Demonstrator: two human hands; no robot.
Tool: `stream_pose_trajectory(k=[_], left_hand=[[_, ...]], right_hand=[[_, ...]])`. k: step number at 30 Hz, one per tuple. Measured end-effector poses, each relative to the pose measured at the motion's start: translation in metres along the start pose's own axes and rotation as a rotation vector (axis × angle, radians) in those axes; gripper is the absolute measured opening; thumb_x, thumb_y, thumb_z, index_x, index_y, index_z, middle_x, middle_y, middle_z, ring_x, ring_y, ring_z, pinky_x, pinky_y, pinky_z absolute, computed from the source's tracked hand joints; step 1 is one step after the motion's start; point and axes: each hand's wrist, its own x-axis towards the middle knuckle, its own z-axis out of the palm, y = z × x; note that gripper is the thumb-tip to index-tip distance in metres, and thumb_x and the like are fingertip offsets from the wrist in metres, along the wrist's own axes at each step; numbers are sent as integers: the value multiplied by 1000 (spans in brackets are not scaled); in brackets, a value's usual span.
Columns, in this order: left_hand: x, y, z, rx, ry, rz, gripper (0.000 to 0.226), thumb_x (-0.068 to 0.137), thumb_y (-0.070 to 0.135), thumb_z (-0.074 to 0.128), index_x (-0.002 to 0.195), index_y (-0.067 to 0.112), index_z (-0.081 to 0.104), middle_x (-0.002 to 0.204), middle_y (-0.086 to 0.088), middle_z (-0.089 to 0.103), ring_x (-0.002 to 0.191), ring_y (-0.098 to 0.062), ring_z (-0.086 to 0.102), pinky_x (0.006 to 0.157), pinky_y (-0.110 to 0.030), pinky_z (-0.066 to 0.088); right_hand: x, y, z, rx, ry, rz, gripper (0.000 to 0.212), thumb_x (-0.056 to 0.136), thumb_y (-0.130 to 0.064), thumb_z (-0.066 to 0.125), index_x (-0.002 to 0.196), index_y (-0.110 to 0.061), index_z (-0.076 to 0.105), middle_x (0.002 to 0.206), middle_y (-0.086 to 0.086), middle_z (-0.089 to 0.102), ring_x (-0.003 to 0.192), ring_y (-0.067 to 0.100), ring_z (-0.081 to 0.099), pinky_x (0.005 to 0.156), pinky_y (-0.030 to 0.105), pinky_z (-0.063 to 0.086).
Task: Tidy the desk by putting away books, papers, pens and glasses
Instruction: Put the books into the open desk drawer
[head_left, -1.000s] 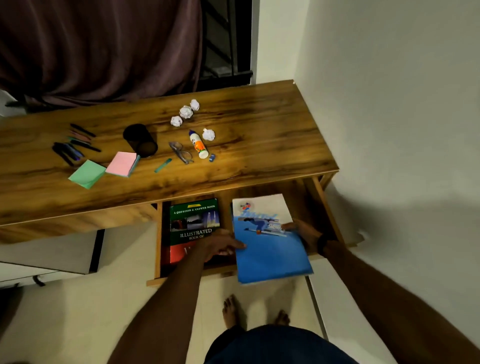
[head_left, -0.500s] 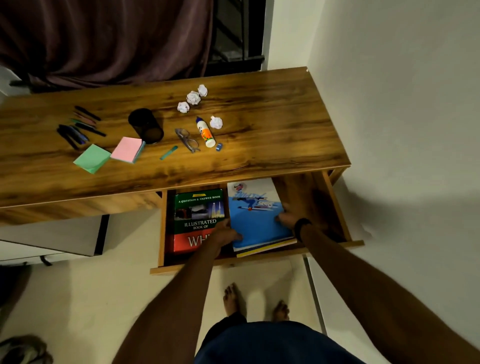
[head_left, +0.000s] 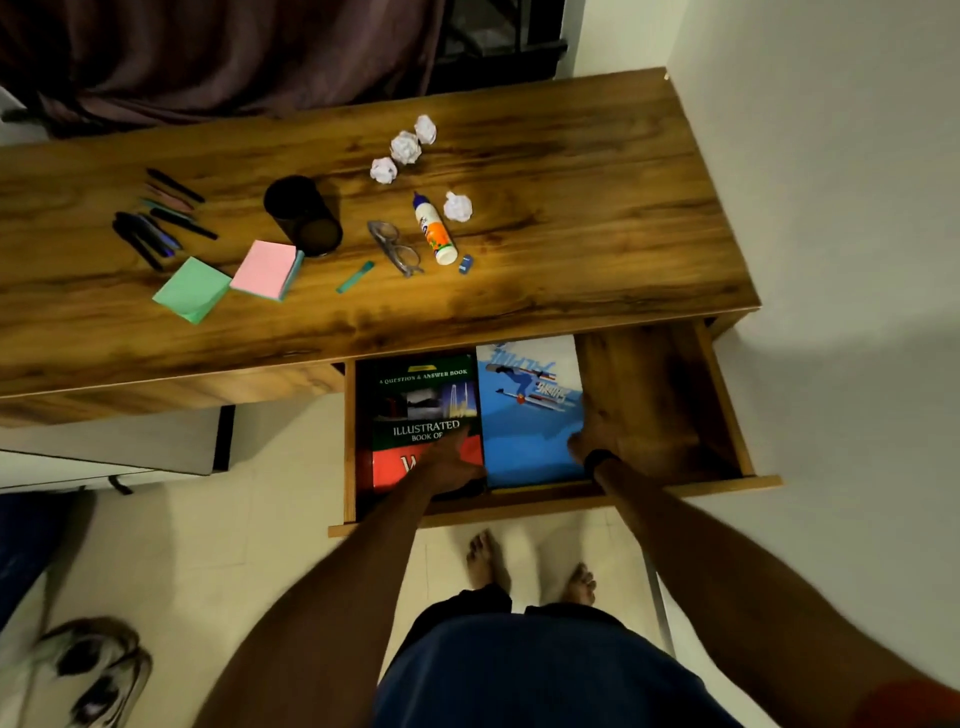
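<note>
The desk's drawer (head_left: 727, 415) stands pulled out. A blue book (head_left: 524, 431) lies flat in it beside a green and red illustrated book (head_left: 415, 400). My left hand (head_left: 451, 461) rests on the red part of that book, fingers straight, right by the blue book's left edge. At the blue book's right edge is my right hand (head_left: 592, 441), thumb on the cover; its fingers are lost in the dim light. On the desktop (head_left: 597, 208) lie several pens (head_left: 156, 223), glasses (head_left: 395, 248) and crumpled paper balls (head_left: 405, 148).
A black pen cup (head_left: 304, 215) lies tipped over next to pink (head_left: 265, 269) and green (head_left: 192, 288) sticky pads. A glue bottle (head_left: 434, 228) and a small blue item (head_left: 466, 264) lie near the glasses. The wall runs along the right; shoes (head_left: 78, 670) sit on the floor at left.
The blue book went from tilted over the drawer's front edge to lying flat inside. My left hand slid off it onto the green and red book.
</note>
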Motion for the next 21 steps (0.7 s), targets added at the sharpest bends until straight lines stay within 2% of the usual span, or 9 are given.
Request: stream_pose_trajectory(k=[3,5,8,10,12,17,21], left_hand=[[10,-5,0,69,-59,38,85,81,17,74,150,16,25,154,-9,33,139,-29,35,108,-32,36],[17,-1,1,93,-89,65,85,80,20,74,150,16,26,154,-8,33,140,-29,35,111,-33,35],[29,7,4,133,-143,72,90,86,30,70,153,10,14,161,-9,12,148,-27,16,119,-32,21],[33,7,11,171,-210,88,94,88,34,66,153,8,4,162,-12,-2,150,-27,3,120,-33,12],[36,4,19,214,-254,103,97,88,36,66,153,8,0,161,-13,-7,149,-29,-4,120,-35,8],[36,-1,32,174,-276,125,87,88,24,67,154,12,11,161,-7,13,147,-25,18,119,-30,20],[35,3,37,184,-204,183,78,89,21,66,152,10,20,160,-11,17,147,-24,21,119,-29,18]], right_hand=[[-3,1,3,-131,10,24,76,91,-22,58,152,-18,14,149,19,30,136,35,32,112,41,28],[-1,0,2,-235,-28,44,81,89,-23,61,152,-17,11,153,20,21,142,37,23,116,42,24],[2,2,5,-307,-93,74,91,88,-30,62,153,-14,0,159,19,6,147,37,10,120,42,15],[2,5,7,-311,-120,65,93,89,-34,61,153,-12,-3,160,17,6,147,34,10,120,40,13],[-1,5,7,-300,-134,59,95,88,-36,62,153,-10,-3,160,16,7,148,33,10,121,38,11],[-3,2,-2,-289,-167,24,97,80,-36,70,152,-9,10,156,18,20,145,32,20,119,37,18],[7,-5,-18,-308,-312,20,105,76,-43,77,152,-7,14,157,18,21,144,32,25,116,36,26]])
